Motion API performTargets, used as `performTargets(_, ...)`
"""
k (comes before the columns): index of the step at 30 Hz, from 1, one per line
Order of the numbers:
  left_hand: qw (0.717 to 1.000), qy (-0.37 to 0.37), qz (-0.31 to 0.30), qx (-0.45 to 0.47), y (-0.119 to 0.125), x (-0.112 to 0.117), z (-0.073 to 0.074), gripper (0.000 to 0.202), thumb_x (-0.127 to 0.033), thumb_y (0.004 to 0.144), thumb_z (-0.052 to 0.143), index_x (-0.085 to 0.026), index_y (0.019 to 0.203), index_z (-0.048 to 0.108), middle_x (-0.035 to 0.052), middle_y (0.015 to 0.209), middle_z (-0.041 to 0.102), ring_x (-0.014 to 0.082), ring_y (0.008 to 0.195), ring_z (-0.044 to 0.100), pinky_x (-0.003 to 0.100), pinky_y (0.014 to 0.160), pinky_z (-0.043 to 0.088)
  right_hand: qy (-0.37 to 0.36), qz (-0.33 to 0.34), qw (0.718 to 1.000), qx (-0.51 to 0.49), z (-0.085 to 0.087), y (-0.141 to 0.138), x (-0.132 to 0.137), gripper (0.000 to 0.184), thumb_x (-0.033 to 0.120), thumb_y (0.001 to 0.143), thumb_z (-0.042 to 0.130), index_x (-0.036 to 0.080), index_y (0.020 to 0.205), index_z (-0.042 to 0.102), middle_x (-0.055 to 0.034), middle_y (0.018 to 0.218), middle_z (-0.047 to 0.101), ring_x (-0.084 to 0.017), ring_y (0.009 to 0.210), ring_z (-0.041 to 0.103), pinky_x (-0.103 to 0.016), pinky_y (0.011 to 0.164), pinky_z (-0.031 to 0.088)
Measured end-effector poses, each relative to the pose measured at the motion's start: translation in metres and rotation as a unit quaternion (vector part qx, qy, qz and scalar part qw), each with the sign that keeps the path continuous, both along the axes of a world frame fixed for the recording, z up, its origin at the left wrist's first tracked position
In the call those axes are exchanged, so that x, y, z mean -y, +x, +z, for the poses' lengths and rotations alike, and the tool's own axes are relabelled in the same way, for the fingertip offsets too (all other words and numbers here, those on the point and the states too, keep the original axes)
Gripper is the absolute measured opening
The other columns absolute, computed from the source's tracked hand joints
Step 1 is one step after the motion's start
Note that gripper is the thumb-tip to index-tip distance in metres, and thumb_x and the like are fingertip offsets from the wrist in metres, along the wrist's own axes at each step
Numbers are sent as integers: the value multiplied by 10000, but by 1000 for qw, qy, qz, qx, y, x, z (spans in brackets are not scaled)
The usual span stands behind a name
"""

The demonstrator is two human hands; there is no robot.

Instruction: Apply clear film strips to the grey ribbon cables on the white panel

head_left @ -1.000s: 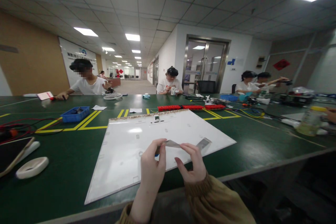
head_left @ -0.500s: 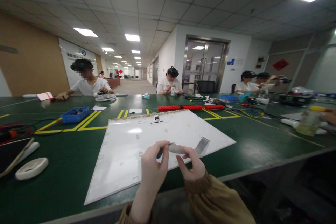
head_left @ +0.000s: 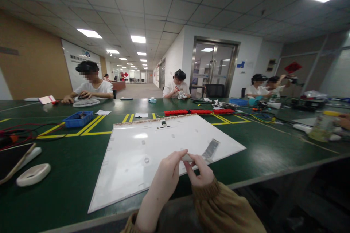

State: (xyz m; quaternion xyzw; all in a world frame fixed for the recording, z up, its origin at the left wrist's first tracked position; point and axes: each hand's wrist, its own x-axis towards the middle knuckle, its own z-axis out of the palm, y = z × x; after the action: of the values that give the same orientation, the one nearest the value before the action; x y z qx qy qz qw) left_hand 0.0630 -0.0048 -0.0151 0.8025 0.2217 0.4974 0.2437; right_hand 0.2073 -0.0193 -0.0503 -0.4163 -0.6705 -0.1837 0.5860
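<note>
My left hand (head_left: 167, 169) and my right hand (head_left: 201, 172) come together over the near edge of a white board (head_left: 123, 167). Pinched between the fingertips of both is a small, thin, pale grey piece (head_left: 187, 158); the fingers cover much of it, and I cannot make out its kind. A grey strip with clear ends (head_left: 211, 148), perhaps a small packet, lies on the board just beyond my right hand. Farther back on the board are a small dark block (head_left: 163, 123) and a thin dark piece beside it.
A white ring-shaped part (head_left: 33, 174) and a phone (head_left: 16, 160) lie left on the green table (head_left: 62, 196). Behind the board are a blue tray (head_left: 78, 120) and red strips (head_left: 188, 112). A jar (head_left: 321, 127) stands right. Several people sit around the table.
My left hand has shifted right, closer to my right hand, and the pale piece shows less between them. Across the table, a person's white round grille has moved left.
</note>
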Motion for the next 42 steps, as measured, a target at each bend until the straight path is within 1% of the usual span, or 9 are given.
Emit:
performTargets(5,998,27,26,46,-1,3,2,297,-91,909,341,-180,1067,576,67,1000,648,163,961,604,286,839,492,-23,18,999,26,7,1,6,278,134,852,505,192,1117,563,-48,881,671,-136,650,602,-246,586,532)
performTargets(13,987,78,101,102,-6,10,7,258,-72,898,356,-182,943,584,35,861,641,132,810,608,219,722,487,-33,43,998,16,6,1,5,213,119,866,472,196,1023,594,-51,851,673,-152,710,611,-262,592,527)
performTargets(20,985,56,110,121,-4,8,7,203,-134,917,425,-177,1017,596,46,941,676,134,886,637,216,773,497,-49,38,998,12,8,0,8,169,150,875,473,190,961,612,-52,798,657,-159,691,606,-261,575,518)
performTargets(24,986,81,89,117,-4,9,6,197,-139,915,448,-183,986,627,47,915,675,137,857,642,220,758,507,-54,33,998,-12,5,-1,7,147,178,891,462,188,924,606,-53,787,644,-155,680,584,-273,602,516)
performTargets(27,984,98,91,122,-6,11,6,214,-123,915,438,-186,974,634,51,907,673,140,852,640,228,752,512,-47,33,998,-10,2,-2,6,159,172,890,459,193,968,596,-58,813,644,-159,695,585,-285,609,523)
performTargets(30,977,107,110,148,-10,14,6,211,-110,905,446,-188,961,634,49,908,675,141,859,638,230,757,510,8,22,1000,-14,3,-1,7,234,131,871,473,190,1077,569,-89,926,638,-173,768,600,-288,595,535)
performTargets(33,962,95,156,203,-14,16,7,182,-124,891,477,-190,901,647,40,880,681,146,846,637,243,767,508,64,-15,998,-15,6,-2,13,351,92,844,504,189,1180,533,-132,1089,595,-216,920,597,-332,647,562)
performTargets(37,918,35,233,319,-17,14,8,133,-186,864,538,-186,834,668,24,813,683,140,752,629,238,695,510,131,-70,989,-11,5,-2,19,498,85,802,563,194,1281,474,-164,1239,505,-286,1100,541,-450,808,551)
performTargets(42,873,-30,224,432,-19,6,11,119,-251,826,606,-164,867,677,22,779,691,108,614,596,215,597,490,132,-50,989,-48,-4,5,11,679,118,790,581,172,1411,310,-195,1293,457,-304,1149,516,-449,803,559)
